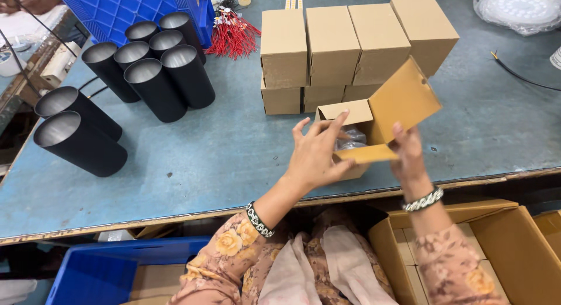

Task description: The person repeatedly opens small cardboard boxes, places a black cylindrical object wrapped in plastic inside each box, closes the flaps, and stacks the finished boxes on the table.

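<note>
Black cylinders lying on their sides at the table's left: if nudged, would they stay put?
The lying black cylinders would probably roll, having smooth round sides on a flat table. They look hollow, with open metallic mouths, so likely light. Their cords may check the rolling somewhat.

The small box [374, 127] with open flaps is light brown, and so are the closed boxes [350, 45] stacked behind it. The table [234, 147] is dusty blue-grey. The round tubes [169, 83] are black outside and silver-grey inside. The crate [134, 10] is bright blue. The wires [234, 33] are red. The sleeves [225, 252] are pink with yellow flowers. The bracelets [258, 220] are black and white.
</note>
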